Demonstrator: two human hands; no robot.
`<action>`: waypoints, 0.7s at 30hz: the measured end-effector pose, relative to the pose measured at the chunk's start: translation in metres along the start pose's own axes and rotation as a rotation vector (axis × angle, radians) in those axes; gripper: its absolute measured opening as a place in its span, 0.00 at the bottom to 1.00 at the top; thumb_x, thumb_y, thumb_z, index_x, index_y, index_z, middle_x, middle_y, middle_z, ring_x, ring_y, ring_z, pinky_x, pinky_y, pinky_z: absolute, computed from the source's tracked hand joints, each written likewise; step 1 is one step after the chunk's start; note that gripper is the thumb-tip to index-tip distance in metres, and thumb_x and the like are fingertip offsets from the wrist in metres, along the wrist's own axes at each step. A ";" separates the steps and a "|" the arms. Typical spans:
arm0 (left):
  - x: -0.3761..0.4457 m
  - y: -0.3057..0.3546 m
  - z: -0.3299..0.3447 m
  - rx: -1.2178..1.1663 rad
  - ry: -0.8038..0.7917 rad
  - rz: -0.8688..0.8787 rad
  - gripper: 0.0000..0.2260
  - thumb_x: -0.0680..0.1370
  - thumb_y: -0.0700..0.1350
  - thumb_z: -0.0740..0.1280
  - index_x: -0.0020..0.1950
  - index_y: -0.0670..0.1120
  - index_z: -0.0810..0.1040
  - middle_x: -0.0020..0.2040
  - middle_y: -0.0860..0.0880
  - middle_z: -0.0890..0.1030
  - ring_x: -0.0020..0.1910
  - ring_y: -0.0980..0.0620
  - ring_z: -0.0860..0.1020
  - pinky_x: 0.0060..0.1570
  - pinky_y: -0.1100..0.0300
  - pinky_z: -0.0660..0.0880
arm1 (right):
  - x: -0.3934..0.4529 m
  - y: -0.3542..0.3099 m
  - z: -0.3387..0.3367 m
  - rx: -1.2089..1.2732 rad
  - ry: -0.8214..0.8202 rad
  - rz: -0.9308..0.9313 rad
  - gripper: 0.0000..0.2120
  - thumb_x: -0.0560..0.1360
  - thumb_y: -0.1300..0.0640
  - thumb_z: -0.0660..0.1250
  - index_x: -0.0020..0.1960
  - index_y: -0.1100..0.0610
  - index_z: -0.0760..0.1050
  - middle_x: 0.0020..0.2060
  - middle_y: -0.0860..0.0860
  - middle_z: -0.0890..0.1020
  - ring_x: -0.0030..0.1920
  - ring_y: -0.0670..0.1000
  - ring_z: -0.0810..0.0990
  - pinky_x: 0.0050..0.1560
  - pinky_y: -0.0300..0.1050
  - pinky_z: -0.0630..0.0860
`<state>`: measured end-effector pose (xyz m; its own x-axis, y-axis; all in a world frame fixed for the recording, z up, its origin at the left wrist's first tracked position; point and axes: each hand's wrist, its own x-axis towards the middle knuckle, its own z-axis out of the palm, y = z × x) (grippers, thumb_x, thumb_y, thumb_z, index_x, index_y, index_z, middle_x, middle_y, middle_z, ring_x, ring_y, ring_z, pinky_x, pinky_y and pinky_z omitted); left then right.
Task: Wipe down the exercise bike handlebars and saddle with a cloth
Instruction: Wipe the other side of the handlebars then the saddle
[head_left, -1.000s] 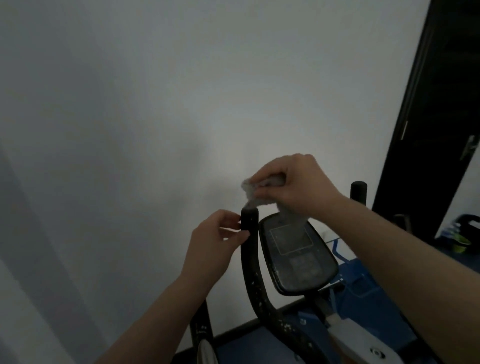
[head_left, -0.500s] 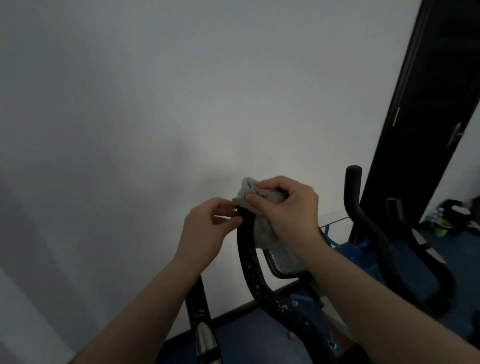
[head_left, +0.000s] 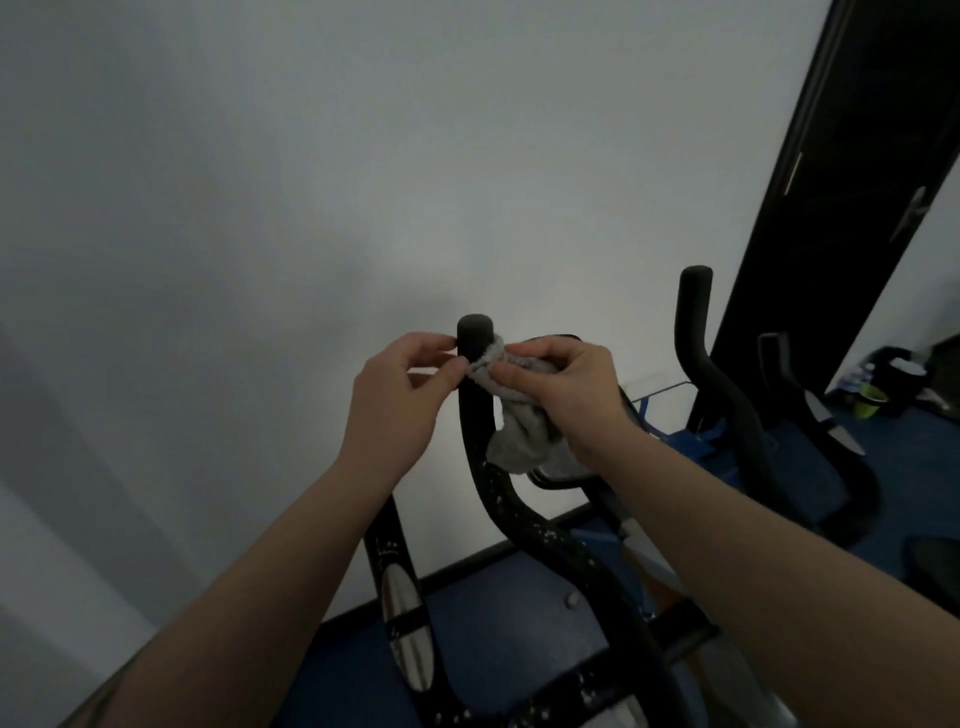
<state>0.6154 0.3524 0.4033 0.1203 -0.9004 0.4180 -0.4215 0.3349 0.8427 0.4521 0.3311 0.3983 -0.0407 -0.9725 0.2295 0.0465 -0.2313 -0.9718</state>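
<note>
In the middle of the frame, the left hand (head_left: 402, 384) and right hand (head_left: 563, 387) are pinching the soft grey cloth (head_left: 514, 415) around the black foam handlebar (head_left: 474, 364) – wiping step. Next, rubbing downward seems needed – the saddle isn't showing.

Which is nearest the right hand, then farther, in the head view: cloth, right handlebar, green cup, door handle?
1. cloth: held in the right hand.
2. right handlebar: upright, to its right.
3. green cup: on the floor, far right.
4. door handle: upper right, on the dark door.
</note>
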 end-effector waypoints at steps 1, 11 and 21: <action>-0.004 0.001 0.001 0.010 0.011 0.010 0.09 0.75 0.45 0.69 0.54 0.51 0.79 0.47 0.53 0.84 0.43 0.55 0.82 0.45 0.59 0.78 | -0.002 0.005 -0.002 -0.013 -0.009 0.023 0.09 0.64 0.64 0.78 0.43 0.62 0.82 0.38 0.56 0.85 0.38 0.49 0.84 0.42 0.42 0.81; -0.049 -0.005 0.021 0.065 0.026 0.044 0.17 0.77 0.42 0.66 0.66 0.50 0.72 0.61 0.54 0.76 0.57 0.61 0.76 0.52 0.61 0.76 | -0.012 0.012 -0.021 -0.466 -0.296 0.226 0.13 0.61 0.56 0.81 0.43 0.57 0.84 0.39 0.52 0.85 0.42 0.49 0.84 0.45 0.41 0.81; -0.089 -0.005 0.036 0.052 0.011 -0.055 0.19 0.77 0.41 0.65 0.68 0.51 0.69 0.64 0.53 0.74 0.59 0.61 0.73 0.58 0.61 0.72 | -0.030 0.002 -0.050 -0.701 -0.623 0.352 0.10 0.63 0.53 0.79 0.43 0.50 0.84 0.40 0.47 0.82 0.43 0.46 0.80 0.42 0.38 0.76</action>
<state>0.5747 0.4209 0.3495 0.1541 -0.9141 0.3751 -0.4605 0.2695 0.8458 0.4034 0.3612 0.3867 0.4014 -0.8705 -0.2846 -0.6516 -0.0530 -0.7567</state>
